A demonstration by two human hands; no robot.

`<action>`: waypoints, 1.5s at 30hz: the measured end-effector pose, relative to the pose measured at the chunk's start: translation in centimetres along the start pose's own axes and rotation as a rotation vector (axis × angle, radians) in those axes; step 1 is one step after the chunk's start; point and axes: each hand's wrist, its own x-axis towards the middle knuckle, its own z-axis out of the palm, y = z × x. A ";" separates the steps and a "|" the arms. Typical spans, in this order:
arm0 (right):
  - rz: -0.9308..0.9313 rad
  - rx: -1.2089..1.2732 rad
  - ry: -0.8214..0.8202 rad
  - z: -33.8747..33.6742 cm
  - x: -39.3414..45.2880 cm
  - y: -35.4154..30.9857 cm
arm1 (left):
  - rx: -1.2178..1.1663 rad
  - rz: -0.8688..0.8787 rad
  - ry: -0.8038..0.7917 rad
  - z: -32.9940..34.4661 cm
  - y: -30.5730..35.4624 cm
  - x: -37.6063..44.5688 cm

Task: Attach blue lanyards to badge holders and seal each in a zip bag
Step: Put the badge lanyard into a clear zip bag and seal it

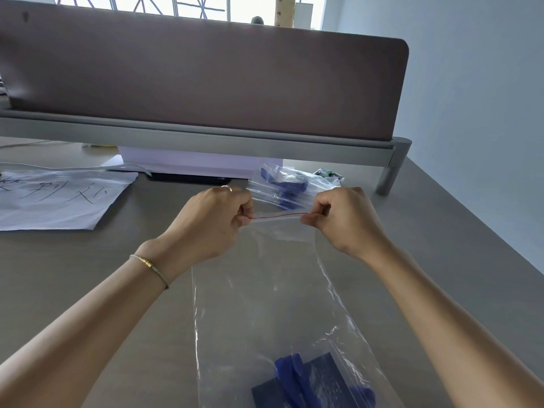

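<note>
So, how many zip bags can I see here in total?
2. One zip bag is pinched at its top by the left hand and right hand; another bag lies behind them. More may be stacked there.

Clear zip bag with red seal line, dark blue lanyard on near-black badge holder, white paper with black handwriting, grey-brown tabletop.

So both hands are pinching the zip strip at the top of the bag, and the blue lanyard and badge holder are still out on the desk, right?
Not quite. The head view shows the left hand and right hand pinching the zip strip, but the blue lanyard and badge holder already lie inside the bag, at its bottom.
</note>
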 end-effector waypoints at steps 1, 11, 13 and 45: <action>-0.002 0.013 0.001 -0.1 0.1 0.1 | -0.004 -0.006 0.003 0.1 -0.1 0.0; 0.018 -0.179 0.023 -0.9 0.1 0.6 | -0.039 0.061 0.104 -0.2 0.0 0.5; 0.014 -0.259 0.016 -1.0 0.0 0.2 | -0.011 0.074 0.121 -0.5 0.4 0.5; -0.100 0.061 -0.608 -5.2 -17.6 -6.2 | -0.183 0.083 -0.109 -0.4 6.9 -16.8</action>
